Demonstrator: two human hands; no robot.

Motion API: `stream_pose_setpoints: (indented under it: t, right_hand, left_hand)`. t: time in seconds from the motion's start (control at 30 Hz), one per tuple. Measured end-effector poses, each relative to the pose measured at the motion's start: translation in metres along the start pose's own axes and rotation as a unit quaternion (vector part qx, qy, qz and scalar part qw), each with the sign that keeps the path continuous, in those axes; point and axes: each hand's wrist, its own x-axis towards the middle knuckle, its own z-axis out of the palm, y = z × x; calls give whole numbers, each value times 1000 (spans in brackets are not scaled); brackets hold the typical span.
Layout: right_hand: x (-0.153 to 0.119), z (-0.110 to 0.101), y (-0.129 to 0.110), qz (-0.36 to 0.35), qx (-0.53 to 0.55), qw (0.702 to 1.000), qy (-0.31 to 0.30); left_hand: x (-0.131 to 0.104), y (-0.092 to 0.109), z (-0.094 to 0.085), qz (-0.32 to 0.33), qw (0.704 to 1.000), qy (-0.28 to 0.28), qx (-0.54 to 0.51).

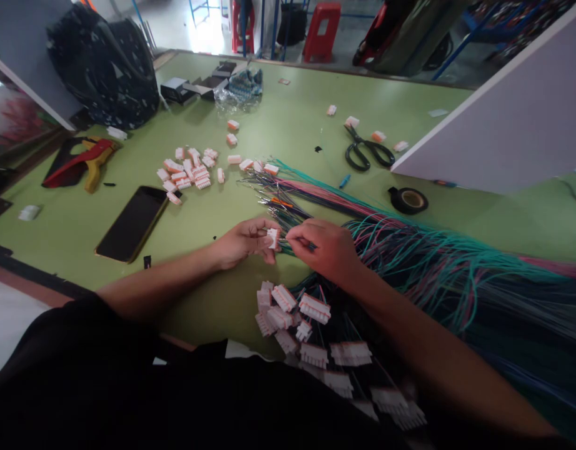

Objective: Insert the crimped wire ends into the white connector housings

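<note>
My left hand [247, 242] pinches a small white connector [272, 238] between thumb and fingers at the middle of the table. Close on its right, my right hand [323, 244] is closed in a pinch on a thin wire [283, 240] whose end meets the connector's right side. Behind my hands lie the bare metal tips of a wire bundle [335, 199] in green, pink and dark colours, running off to the right. Nearer my body, several white connectors [315, 308] with wires attached lie in a cluster. A pile of loose white and orange connectors [188, 170] sits at the back left.
On the green table [288, 134] are a phone [132, 223], a red and yellow tool [89, 161], black scissors [368, 150], black tape [408, 200] and open boxes [180, 89]. A dark bag [105, 69] stands back left. A pale panel [508, 119] rises at right.
</note>
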Motion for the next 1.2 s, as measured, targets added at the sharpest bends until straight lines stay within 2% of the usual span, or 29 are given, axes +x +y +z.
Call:
stream_pose_setpoints:
  t: [0.13, 0.4, 0.73, 0.97, 1.2]
  right_hand:
    - [0, 0, -1, 13, -12, 1000, -23]
    - [0, 5, -1, -3, -6, 1000, -14]
    - [0, 12, -2, -56, -42, 998, 9]
    - [0, 3, 3, -67, 65, 995, 44]
    - [-2, 13, 3, -131, 25, 988, 78]
  left_hand:
    - [0, 0, -1, 1, 1000, 0, 6]
    - [1, -1, -2, -6, 1000, 3, 3]
    - [2, 2, 0, -14, 1000, -7, 14]
    - [2, 4, -2, -35, 999, -15, 9]
    - [2, 6, -1, -39, 999, -30, 17]
